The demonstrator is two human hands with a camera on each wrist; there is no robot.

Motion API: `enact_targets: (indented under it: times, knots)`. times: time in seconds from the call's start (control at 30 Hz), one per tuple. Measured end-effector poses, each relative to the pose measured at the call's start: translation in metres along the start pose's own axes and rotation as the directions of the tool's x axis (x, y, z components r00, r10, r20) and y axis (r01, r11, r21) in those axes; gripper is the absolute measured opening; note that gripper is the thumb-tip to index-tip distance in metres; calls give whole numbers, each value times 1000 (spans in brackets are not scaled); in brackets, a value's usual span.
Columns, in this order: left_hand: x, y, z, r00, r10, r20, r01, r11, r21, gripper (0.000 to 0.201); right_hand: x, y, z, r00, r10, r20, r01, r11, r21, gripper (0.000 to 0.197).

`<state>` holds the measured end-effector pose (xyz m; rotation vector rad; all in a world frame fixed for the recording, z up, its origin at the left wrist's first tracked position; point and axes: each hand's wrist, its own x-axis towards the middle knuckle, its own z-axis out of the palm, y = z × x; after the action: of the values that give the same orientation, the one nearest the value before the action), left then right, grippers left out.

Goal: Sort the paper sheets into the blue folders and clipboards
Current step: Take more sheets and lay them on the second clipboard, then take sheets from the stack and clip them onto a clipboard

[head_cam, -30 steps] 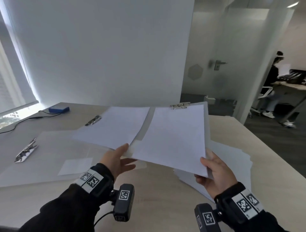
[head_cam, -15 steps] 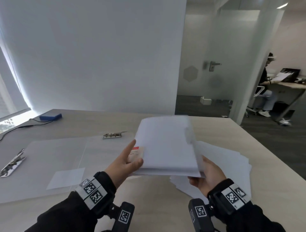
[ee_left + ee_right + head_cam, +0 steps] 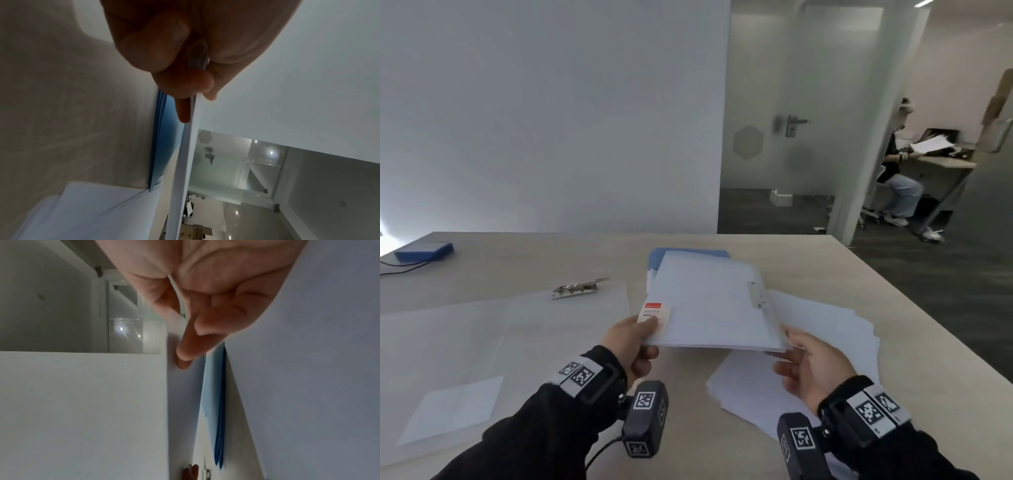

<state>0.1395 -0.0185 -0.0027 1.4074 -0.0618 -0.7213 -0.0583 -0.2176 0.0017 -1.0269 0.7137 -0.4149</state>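
Holding a translucent white plastic clipboard (image 3: pixel 717 308) loaded with white paper sheets, you keep it lifted off the pale wooden desk (image 3: pixel 893 301), tilted slightly towards you. Your left hand (image 3: pixel 631 339) pinches its near left corner, thumb on top beside a small red-and-white label (image 3: pixel 653 310), fingers curled underneath; the left wrist view shows the edges of the sheets clamped between thumb and fingers. Your right hand (image 3: pixel 804 366) supports the near right corner from below, fingers stretched flat under the board and the thumb at its edge. A pale clip strip (image 3: pixel 760 299) with two small rivets runs along the board's right side, over the sheets.

Beneath the far end of the board lies a stack of blue folders (image 3: pixel 688 253), closed, flat on the desk; only its far edge shows in the head view. Whether anything is inside the folders, you cannot tell. A loose, fanned pile of white paper sheets (image 3: pixel 835 329) lies on the desk under and to the right of the board.

To your left, two more translucent clipboards (image 3: pixel 482 342) lie flat, overlapping; the farther one carries a metal clip (image 3: pixel 577 289). A small white slip (image 3: pixel 453 407) shows on the nearer board. A blue box (image 3: pixel 424 251) with a cable sits at the far left corner.
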Motion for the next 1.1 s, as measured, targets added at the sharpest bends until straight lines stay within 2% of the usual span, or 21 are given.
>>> enact_targets:
  times: [0.1,0.23,0.3,0.37,0.43,0.47,0.5,0.57,0.6,0.67,0.8,0.83,0.9,1.0,1.1]
  knots:
    - [23,11,17,997,38,-60,-36,999,31,12,-2,-4,-20,999,-14,-46,15,1000,21,27]
    - [47,31,32,993,35,-116,-6,970,241,16,-14,-10,-38,997,-38,-63,38,999,7,27]
    - [55,36,35,990,37,-137,5,956,295,23,-22,-12,-45,996,-51,-72,49,999,-19,27]
    - [59,38,35,987,38,-158,13,949,315,37,-30,-12,-54,994,-62,-88,58,997,-46,27]
    - [57,35,35,971,94,-221,0,920,391,67,-37,-11,-64,991,-70,-117,63,996,-62,26]
    - [55,33,33,951,158,-265,-8,871,491,79,-41,-10,-69,987,-78,-141,69,995,-65,25]
    - [50,31,33,920,245,-307,-22,812,583,81,-44,-11,-73,981,-87,-171,77,995,-67,24]
    - [36,25,35,881,344,-326,-91,797,597,71,-50,-11,-82,967,-103,-232,92,994,-58,22]
    - [31,21,38,883,366,-293,-143,805,575,63,-53,-12,-88,962,-112,-250,103,994,-48,21]
    - [15,11,49,918,358,-167,-205,793,574,44,-57,-14,-100,952,-126,-279,121,992,-35,19]
    - [-9,-18,84,949,295,113,-297,714,635,14,-62,-15,-126,928,-117,-353,123,992,-6,19]
    - [-14,-24,93,951,257,172,-304,680,667,16,-63,-14,-129,929,-96,-356,108,994,15,22]
    - [-22,-33,110,955,176,238,-295,623,724,35,-67,-12,-134,934,-48,-354,79,994,73,30]
    - [-30,-40,129,962,26,271,-238,560,793,57,-72,-10,-135,943,8,-333,39,990,135,23]
    - [-38,-45,142,967,-46,250,-215,379,900,57,-74,-10,-132,947,62,-314,-10,987,162,26]
